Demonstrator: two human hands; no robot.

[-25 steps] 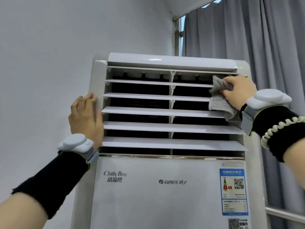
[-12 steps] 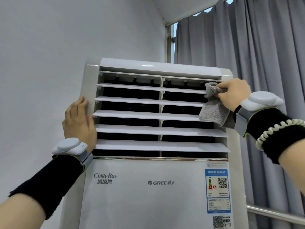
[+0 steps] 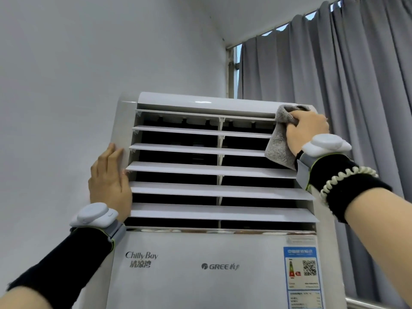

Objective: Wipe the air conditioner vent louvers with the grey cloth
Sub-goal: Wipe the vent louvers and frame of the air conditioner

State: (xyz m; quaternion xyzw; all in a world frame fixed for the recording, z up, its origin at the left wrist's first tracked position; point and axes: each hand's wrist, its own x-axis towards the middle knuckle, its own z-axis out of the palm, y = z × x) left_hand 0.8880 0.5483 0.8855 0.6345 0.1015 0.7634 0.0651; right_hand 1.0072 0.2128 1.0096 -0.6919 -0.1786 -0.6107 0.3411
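Observation:
A white floor-standing air conditioner (image 3: 200,275) fills the middle of the view. Its vent has several white horizontal louvers (image 3: 200,169) standing open over a dark interior. My right hand (image 3: 306,128) grips the grey cloth (image 3: 279,143) and presses it against the right end of the top louver, just under the curved top cover. The cloth's lower part hangs down over the right ends of the two louvers below. My left hand (image 3: 110,181) lies flat with fingers together against the unit's left side panel, holding nothing.
A plain white wall (image 3: 66,85) runs behind and left of the unit. Grey curtains (image 3: 334,85) hang close to its right side over a window. A metal rail (image 3: 365,303) shows at the bottom right. Both wrists carry white devices on black sleeves.
My right hand has lifted the cloth from the second louver's right end to the top louver by the cover. The view has tilted upward. My left hand stays on the side panel.

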